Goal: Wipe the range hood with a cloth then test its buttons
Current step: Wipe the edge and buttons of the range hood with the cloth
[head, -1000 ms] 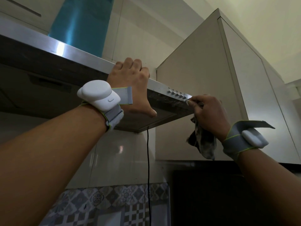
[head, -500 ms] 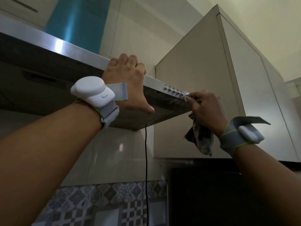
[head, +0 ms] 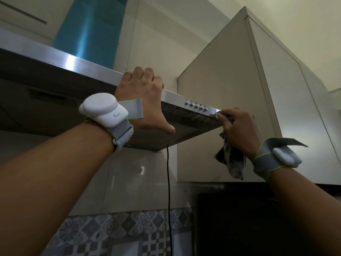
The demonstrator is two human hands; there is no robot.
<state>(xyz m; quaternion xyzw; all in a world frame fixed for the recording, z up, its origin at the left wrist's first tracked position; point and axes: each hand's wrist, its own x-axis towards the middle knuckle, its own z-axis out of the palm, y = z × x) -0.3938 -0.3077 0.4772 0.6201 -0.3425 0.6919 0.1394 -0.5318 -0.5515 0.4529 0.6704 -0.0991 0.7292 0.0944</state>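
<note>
The steel range hood (head: 60,60) runs across the upper left, with a row of small round buttons (head: 196,106) on its front strip near the right end. My left hand (head: 145,100) grips the hood's front edge, fingers curled over the top and thumb underneath. My right hand (head: 237,130) is at the hood's right corner, just right of the buttons, with a fingertip against the strip. It holds a dark, crumpled cloth (head: 231,159) that hangs below the palm.
A beige wall cabinet (head: 230,108) stands directly right of the hood, close behind my right hand. A blue-wrapped chimney (head: 90,28) rises above the hood. A black cord (head: 168,191) hangs down from under the hood over patterned wall tiles (head: 120,231).
My right hand has shifted slightly right along the strip, from the last button to the hood's corner. The left hand keeps its grip on the edge.
</note>
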